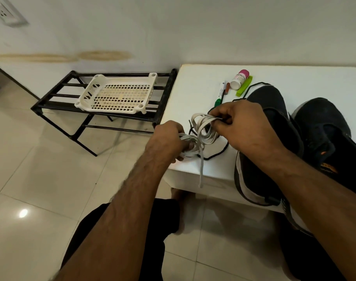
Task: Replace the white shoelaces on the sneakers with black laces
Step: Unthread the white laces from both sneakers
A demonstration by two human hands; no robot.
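Note:
Two dark sneakers stand on the white table [193, 94]: one [268, 126] beside my right hand, the other [325, 134] further right. My left hand [169, 138] grips one bundle of looped white lace [188, 153] at the table's front left corner. My right hand [240, 126] pinches a second coil of white lace [205, 128] just above the table. One white end [201, 171] hangs down over the table edge. A thin black lace [219, 153] lies loose on the table under the hands and runs back around the near sneaker's toe.
A small white bottle with a pink cap [239, 79], a green clip [244, 86] and two markers [220, 96] lie at the table's back. Left of the table stands a black metal rack [160, 102] holding a white perforated plastic tray [116, 94]. Below is a tiled floor.

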